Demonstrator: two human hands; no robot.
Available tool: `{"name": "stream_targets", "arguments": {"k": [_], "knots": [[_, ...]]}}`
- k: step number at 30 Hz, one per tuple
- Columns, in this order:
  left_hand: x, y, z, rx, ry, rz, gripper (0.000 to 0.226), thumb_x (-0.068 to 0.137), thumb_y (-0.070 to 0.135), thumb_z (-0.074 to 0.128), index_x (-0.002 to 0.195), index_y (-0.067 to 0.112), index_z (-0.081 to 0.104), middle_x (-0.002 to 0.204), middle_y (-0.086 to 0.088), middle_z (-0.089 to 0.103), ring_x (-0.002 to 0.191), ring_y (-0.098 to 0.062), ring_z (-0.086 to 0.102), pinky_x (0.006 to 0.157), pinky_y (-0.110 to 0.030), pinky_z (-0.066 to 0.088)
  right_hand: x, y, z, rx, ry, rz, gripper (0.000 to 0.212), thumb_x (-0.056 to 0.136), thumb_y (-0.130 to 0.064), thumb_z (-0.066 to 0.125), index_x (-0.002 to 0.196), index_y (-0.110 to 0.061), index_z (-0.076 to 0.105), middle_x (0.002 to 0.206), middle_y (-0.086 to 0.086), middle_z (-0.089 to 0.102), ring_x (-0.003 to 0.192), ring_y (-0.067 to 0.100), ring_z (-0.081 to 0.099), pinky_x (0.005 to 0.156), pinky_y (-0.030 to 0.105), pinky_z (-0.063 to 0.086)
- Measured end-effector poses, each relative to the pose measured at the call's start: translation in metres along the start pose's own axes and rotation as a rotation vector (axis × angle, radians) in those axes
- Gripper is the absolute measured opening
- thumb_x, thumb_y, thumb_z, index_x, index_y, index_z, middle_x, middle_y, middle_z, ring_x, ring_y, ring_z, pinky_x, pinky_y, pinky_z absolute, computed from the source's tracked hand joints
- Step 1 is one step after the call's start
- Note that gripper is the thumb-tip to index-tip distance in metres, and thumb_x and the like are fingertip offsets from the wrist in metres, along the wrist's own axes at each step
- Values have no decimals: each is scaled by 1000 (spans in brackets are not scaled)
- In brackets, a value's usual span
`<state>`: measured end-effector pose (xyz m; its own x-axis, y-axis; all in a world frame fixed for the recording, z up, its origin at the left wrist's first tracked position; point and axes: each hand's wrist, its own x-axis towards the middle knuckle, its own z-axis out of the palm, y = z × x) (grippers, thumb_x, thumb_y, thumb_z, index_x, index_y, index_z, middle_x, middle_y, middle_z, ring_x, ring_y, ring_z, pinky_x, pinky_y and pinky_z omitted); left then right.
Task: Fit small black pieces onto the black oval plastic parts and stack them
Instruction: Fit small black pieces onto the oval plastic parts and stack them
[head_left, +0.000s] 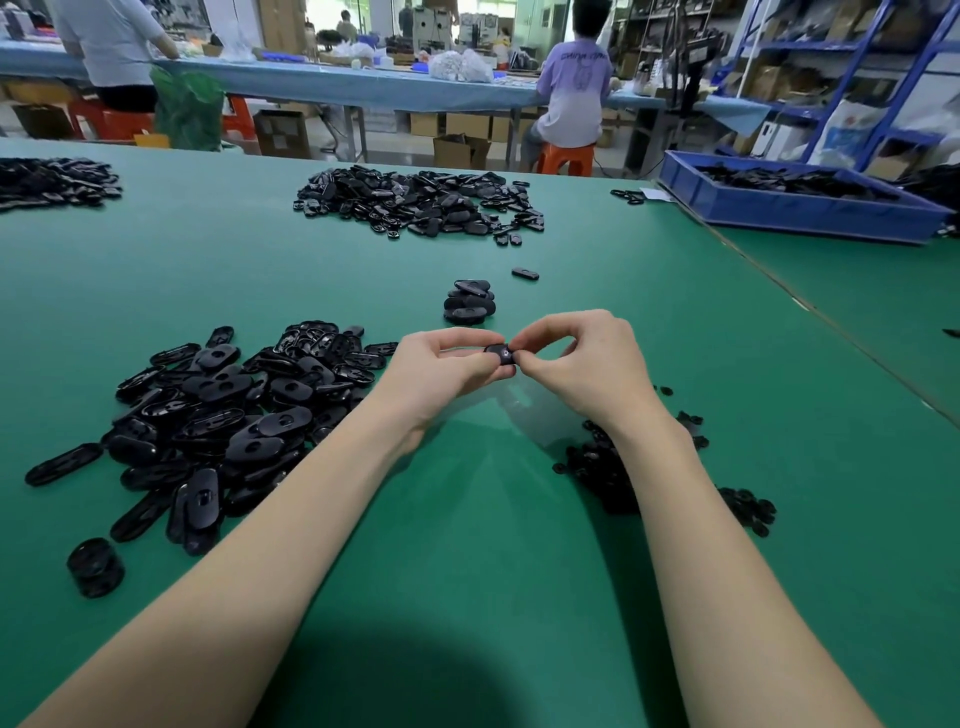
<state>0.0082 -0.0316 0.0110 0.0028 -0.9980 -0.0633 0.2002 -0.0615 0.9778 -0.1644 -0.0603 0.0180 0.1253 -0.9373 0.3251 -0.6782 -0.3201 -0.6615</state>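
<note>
While left hand (441, 364) grips oval part (501, 355), right hand (571, 358) seemingly pinches it.

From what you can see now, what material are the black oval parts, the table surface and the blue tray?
Black oval parts: likely moulded plastic, semi-gloss, with light glints on smooth faces.
Table surface: looks like a matte green mat, showing soft sheen only; rubber or vinyl, I cannot tell.
Blue tray: apparently rigid plastic, with uniform colour.

Both forearms extended; left grip (447, 364), right grip (571, 358) meet, fingers curled, pinching.
</note>
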Motion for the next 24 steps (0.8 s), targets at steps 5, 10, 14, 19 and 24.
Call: {"name": "stream_targets", "arguments": {"k": [5, 10, 14, 19, 24], "knots": [[0, 0, -1, 24, -17, 3, 23, 90, -10, 64, 112, -3, 69, 96, -16, 77, 87, -20, 77, 75, -17, 57, 1, -1, -4, 41, -59, 31, 5, 81, -40, 79, 77, -38, 77, 77, -31, 71, 59, -15, 53, 61, 23, 41], [0, -2, 0, 159, -37, 37, 24, 90, -7, 66, 111, 2, 72, 95, -12, 78, 90, -19, 76, 83, -21, 58, 1, -6, -4, 79, -72, 73, 7, 80, -24, 79, 77, -30, 76, 70, -21, 73, 55, -8, 58, 49, 10, 38], [0, -2, -2, 201, -40, 38, 24, 90, -7, 65, 109, 4, 73, 94, -9, 79, 90, -18, 76, 84, -20, 58, -1, -8, -3, 155, -95, 103, 10, 80, -19, 80, 82, -28, 75, 70, -13, 74, 45, -7, 52, 42, 6, 34], [1, -2, 0, 147, -14, 25, 23, 90, -8, 64, 108, 4, 72, 95, -12, 78, 92, -20, 76, 80, -18, 58, -2, -9, 0, 135, -75, 50, 12, 82, -17, 78, 83, -28, 74, 70, -15, 73, 45, -2, 51, 45, 10, 38], [2, 0, 0, -83, -17, -65, 25, 92, -9, 62, 113, 0, 69, 100, -19, 76, 97, -26, 75, 85, -21, 58, -3, -11, 0, 128, -60, 54, 14, 85, -20, 73, 81, -33, 75, 73, -14, 72, 51, 4, 57, 48, 14, 42]]}}
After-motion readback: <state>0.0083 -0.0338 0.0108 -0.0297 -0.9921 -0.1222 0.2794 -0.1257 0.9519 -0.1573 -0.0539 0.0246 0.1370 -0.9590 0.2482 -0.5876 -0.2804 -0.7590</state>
